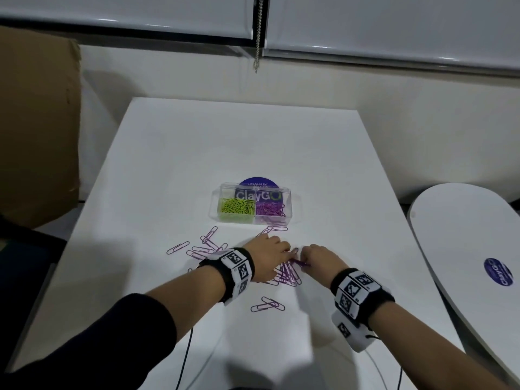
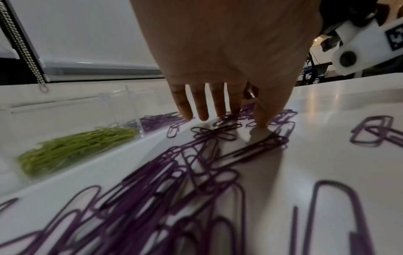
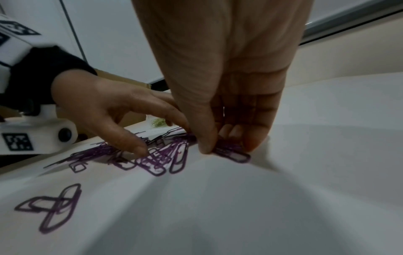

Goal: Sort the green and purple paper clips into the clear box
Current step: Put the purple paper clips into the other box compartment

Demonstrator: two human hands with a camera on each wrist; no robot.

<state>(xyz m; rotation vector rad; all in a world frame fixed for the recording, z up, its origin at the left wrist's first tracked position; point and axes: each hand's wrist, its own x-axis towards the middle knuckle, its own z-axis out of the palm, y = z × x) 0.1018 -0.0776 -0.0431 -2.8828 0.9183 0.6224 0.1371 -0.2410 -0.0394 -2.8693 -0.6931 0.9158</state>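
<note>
The clear box stands mid-table, green clips in its left compartment and purple clips in its right. Loose purple clips lie heaped between my hands, with more scattered at the left and a pair nearer me. My left hand has straight, spread fingers, their tips on the table among the clips. Thumb and fingers of my right hand pinch a few purple clips at the heap's right edge.
The white table carries a round purple sticker behind the box. A cardboard sheet leans at the left. A white oval board lies at the right. Cables hang at the front edge.
</note>
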